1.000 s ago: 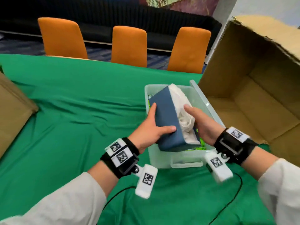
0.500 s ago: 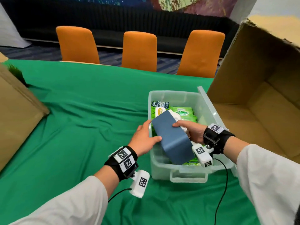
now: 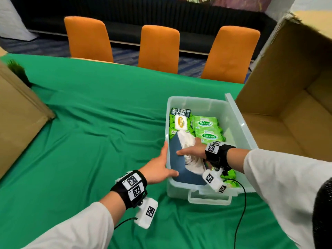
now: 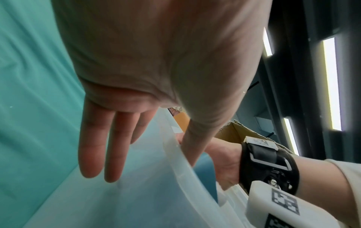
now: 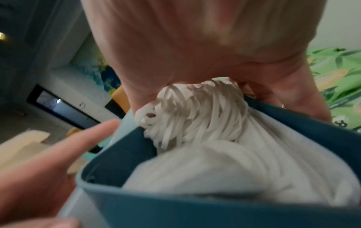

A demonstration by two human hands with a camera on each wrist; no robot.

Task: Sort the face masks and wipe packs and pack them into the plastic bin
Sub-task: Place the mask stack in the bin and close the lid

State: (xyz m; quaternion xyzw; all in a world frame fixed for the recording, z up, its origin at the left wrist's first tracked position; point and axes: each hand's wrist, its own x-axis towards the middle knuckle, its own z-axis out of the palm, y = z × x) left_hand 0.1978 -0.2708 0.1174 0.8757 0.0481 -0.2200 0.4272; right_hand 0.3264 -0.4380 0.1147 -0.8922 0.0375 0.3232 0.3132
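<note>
Left of the plastic bin [image 3: 241, 126], the left hand [image 3: 158, 168] lies flat-fingered against its wall, thumb over the rim (the left-wrist view alone shows this). Inside, the right hand [image 3: 195, 151] grips the blue box of face masks [image 3: 181, 168], whose white ear loops [image 5: 195, 111] the right-wrist view reveals; wipe packs [image 3: 204, 129] lie behind.

I am working in what looks like an office meeting room or lounge. A long table [image 3: 86, 123] is draped in green cloth, and three orange upholstered chairs [image 3: 159, 48] stand in a row along its far side. Behind them runs a low black sofa [image 3: 125, 31] against a dark ribbed wall, with a colourful mural [image 3: 233, 1] above. The floor is blue patterned carpet [image 3: 124, 55]. Open cardboard boxes [image 3: 294, 105] sit on the table. Long strip lights [image 4: 331, 83] line the ceiling.
</note>
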